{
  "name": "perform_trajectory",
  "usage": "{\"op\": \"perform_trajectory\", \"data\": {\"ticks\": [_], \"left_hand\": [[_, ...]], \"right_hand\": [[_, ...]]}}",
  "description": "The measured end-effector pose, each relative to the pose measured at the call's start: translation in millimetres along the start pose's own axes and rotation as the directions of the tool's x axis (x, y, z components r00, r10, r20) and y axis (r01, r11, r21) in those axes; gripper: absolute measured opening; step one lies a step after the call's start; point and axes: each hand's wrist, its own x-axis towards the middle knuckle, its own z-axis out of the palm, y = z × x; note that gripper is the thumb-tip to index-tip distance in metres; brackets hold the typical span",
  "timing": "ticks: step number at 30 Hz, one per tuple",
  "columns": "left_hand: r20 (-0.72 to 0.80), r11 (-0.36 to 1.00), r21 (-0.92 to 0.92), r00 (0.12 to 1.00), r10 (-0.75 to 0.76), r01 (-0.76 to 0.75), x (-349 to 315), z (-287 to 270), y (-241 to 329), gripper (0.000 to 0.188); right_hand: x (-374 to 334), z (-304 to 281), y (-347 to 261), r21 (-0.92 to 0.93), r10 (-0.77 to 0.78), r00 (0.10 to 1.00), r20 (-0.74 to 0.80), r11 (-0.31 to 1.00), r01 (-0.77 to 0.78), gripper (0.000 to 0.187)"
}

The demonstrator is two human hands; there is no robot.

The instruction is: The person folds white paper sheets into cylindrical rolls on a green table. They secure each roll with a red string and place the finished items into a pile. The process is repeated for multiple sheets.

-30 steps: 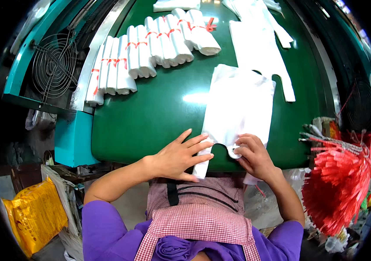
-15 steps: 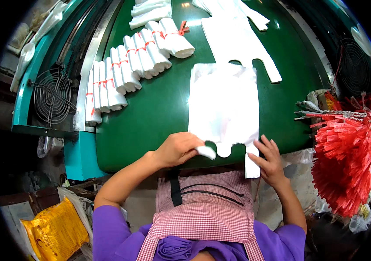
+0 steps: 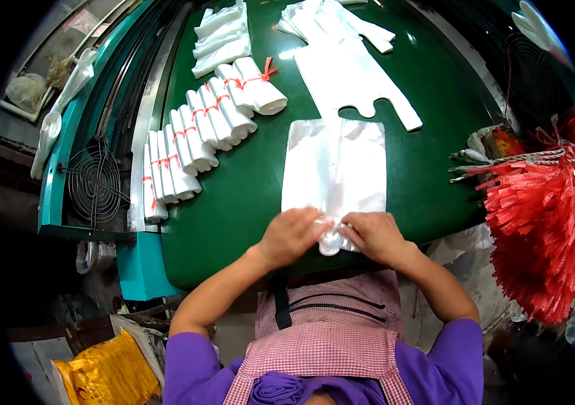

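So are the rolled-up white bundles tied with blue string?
No, the rolled white bundles lying in a row on the green table are each tied with red string.

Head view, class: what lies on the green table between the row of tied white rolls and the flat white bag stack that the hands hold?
Only bare green table shows between the tied rolls and the bag stack.

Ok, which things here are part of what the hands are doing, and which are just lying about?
In hand: left hand, right hand, white bag stack.

Lying about: tied bag rolls, loose white bags, red tie strips, fan grille, yellow sack.
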Motion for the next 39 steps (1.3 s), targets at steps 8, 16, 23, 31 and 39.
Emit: {"op": "perform_trajectory", "data": {"ticks": [8,16,23,31,39], "left_hand": [[-0.067,0.998,0.037,0.996,0.057,-0.054,3,11,22,0.028],[0.266,0.782,-0.321,0.843,-0.467,0.535,49,22,-35,0.016],[-0.084,0.998,-0.013,0.994,-0.066,0.065,25,4,-13,0.042],[0.046,0.981,0.049,0.981,-0.191,0.189,49,21,-18,0.019],[0.160,0.825,-0.553,0.986,-0.036,0.120,4,-10,-21,0.031]], "right_hand": [[36,16,27,-0.374,-0.248,0.962,0.115,0.887,0.273,0.050],[48,-14,10,-0.054,-0.288,0.958,-0.011,0.957,0.287,0.055],[18,14,18,-0.318,-0.202,0.978,-0.042,0.931,0.179,0.063],[-34,9,-19,0.467,-0.137,0.980,-0.147,0.864,0.191,0.047],[2,1,21,0.981,0.388,0.906,0.170,-0.152,-0.119,0.056]]}}
